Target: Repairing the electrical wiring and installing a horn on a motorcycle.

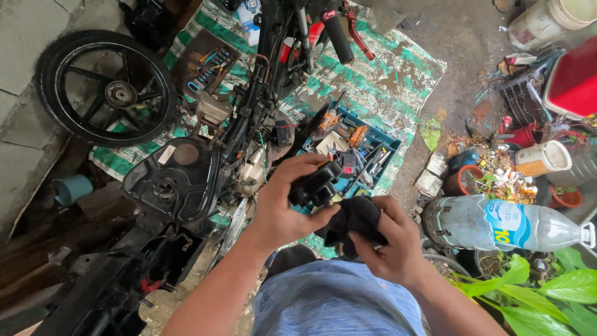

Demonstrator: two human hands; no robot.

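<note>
holding a black motorcycle part (316, 184) in my left hand (283, 202), grip closed; right hand (388, 239) grip clenched on a black rag (354, 221).

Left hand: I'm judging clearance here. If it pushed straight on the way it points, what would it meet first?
Likely the blue toolbox, just beyond the black part that the left hand grips; depth is hard to judge from above.

Black rag (354, 223), green-and-white striped mat (379, 81), blue toolbox (385, 140), red lever (357, 31)
</note>
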